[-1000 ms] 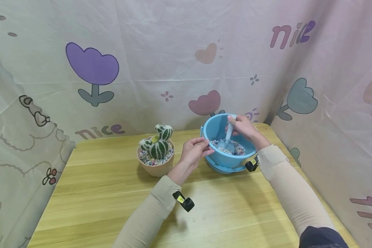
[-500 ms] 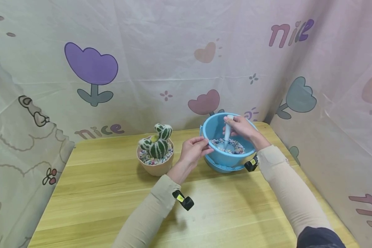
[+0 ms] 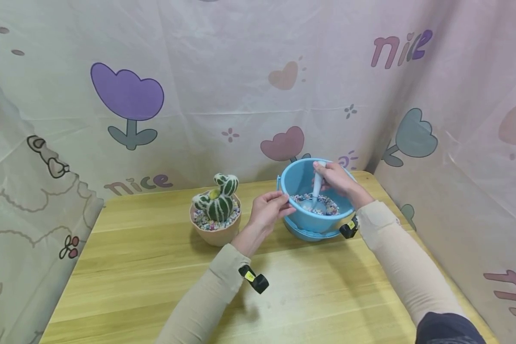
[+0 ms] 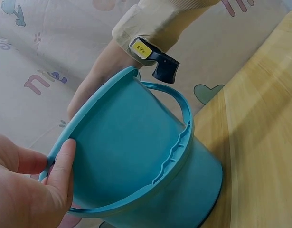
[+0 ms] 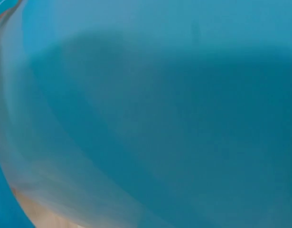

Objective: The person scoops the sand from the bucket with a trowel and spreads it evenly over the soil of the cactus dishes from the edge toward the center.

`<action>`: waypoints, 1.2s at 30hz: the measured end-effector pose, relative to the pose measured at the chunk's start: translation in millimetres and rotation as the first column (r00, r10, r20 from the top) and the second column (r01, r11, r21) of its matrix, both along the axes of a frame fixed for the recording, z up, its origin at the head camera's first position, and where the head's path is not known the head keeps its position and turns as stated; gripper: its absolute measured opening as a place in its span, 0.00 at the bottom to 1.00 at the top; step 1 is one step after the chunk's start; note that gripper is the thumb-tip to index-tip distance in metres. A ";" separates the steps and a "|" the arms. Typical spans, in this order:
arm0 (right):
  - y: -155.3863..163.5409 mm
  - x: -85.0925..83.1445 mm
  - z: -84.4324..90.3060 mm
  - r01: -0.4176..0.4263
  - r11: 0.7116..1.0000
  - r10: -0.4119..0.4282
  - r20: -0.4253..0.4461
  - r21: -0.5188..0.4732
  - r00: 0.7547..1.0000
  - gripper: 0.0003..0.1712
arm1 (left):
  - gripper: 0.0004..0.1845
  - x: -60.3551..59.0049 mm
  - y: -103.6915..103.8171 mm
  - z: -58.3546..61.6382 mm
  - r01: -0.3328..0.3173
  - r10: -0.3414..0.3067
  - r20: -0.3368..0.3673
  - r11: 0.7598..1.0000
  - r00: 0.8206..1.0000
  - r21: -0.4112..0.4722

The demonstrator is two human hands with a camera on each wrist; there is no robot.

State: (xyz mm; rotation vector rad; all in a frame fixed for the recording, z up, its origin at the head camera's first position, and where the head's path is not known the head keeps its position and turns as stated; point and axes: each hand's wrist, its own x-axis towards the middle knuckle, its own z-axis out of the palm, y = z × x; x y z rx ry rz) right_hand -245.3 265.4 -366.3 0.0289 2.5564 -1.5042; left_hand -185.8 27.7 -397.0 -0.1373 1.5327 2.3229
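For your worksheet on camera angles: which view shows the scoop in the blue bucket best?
The head view: the scoop stands in the pebbles, its handle gripped by the right hand. The left wrist view shows only the bucket's outside; the right wrist view shows just blurred blue.

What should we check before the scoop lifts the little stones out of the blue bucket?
1. Left hand steadies the round blue plastic bucket: ok, its fingers pinch the near rim.
2. Right hand holds the pale plastic scoop: ok, its fingers are curled round the handle.
3. Scoop's end is down in the small multicoloured pebbles: ok.
4. Scoop is loaded: cannot tell, the blade is too small to read and the right wrist view shows only blurred blue.
5. Bucket stands flat on the light wooden table: ok.
6. Round terracotta pot with the striped green cactus stands upright beside the bucket: ok.
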 end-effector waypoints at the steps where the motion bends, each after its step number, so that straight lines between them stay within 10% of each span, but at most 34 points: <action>1: 0.8 -0.2 0.4 0.000 1.000 0.000 0.001 -0.002 1.000 0.34 | 0.13 0.1 -0.1 0.4 0.000 0.000 0.000 1.000 1.000 0.001; 16: 9.1 -2.6 8.4 -0.041 0.988 0.063 0.148 -0.146 0.987 0.26 | 0.11 -0.1 0.9 0.2 0.010 -0.010 0.008 1.000 1.000 0.000; 36: 9.0 1.4 17.7 0.079 0.993 -0.073 0.071 -0.085 0.995 0.31 | 0.13 -1.3 -0.7 -2.1 0.009 -0.009 0.002 1.000 1.000 0.001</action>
